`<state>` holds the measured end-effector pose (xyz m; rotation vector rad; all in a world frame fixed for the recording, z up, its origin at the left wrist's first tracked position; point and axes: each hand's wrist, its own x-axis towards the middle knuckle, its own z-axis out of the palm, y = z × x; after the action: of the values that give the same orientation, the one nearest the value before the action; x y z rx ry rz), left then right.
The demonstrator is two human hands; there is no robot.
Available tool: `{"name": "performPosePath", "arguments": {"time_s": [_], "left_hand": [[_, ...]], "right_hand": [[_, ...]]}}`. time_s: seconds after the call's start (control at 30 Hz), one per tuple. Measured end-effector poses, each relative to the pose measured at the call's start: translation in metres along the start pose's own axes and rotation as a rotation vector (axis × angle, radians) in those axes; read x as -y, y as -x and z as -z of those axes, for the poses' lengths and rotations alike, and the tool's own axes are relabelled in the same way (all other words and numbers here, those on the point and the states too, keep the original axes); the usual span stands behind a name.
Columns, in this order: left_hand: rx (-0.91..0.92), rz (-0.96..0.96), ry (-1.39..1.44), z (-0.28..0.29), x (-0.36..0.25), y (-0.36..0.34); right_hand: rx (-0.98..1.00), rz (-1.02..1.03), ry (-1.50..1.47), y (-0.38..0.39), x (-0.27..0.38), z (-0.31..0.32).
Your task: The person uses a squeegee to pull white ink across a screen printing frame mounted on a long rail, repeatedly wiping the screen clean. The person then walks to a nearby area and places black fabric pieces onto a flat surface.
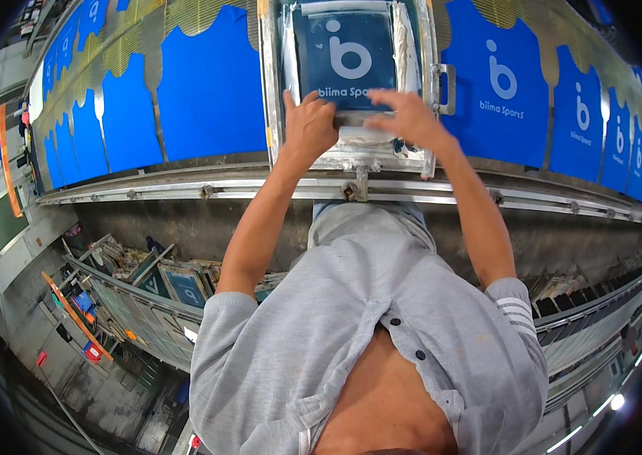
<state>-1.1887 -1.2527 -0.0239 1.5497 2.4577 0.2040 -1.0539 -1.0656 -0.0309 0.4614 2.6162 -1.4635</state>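
Note:
A screen printing frame (429, 144) with a metal rim and a dark teal mesh lies in front of me, a white logo showing in its mesh. Across its near part runs a greyish bar that looks like a squeegee (357, 119), partly hidden by my hands. My left hand (311, 125) is at the bar's left end, its fingers curled over it and one finger sticking out. Over the right end hovers my right hand (410, 121), fingers spread and blurred by motion. White paste or tape edges the mesh on both sides.
Blue shirt pieces lie along the long table: plain ones (207, 87) beside the frame on the left, printed ones (499, 91) on the right. A metal handle (446, 89) juts from the frame's right side. A metal rail (260, 184) follows the near edge. Racks with stored frames (184, 287) stand behind me.

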Motion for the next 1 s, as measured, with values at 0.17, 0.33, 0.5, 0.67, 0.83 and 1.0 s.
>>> {"name": "performPosePath", "arguments": {"time_s": [0.17,0.33,0.5,0.67,0.83,1.0], "left_hand": [[-0.047,-0.026,0.171,-0.027,-0.012,0.014],[0.399,0.066,0.087,0.003,0.005,-0.024],[0.315,0.122,0.087,0.042,0.050,-0.147],[0.101,0.076,0.006,0.042,0.091,-0.243],[0.028,0.061,-0.009,0.020,0.059,-0.184],[-0.193,0.037,0.174,-0.030,0.010,-0.037]], "right_hand": [[-0.850,-0.203,0.290,-0.012,-0.091,0.036],[-0.691,-0.607,-0.434,-0.010,-0.103,0.035],[-0.722,-0.667,-0.424,-0.015,-0.087,0.044],[-0.748,-0.648,-0.334,-0.017,-0.083,0.044],[-0.760,-0.599,-0.271,-0.015,-0.089,0.046],[-0.792,-0.577,-0.231,-0.019,-0.086,0.047]]}}
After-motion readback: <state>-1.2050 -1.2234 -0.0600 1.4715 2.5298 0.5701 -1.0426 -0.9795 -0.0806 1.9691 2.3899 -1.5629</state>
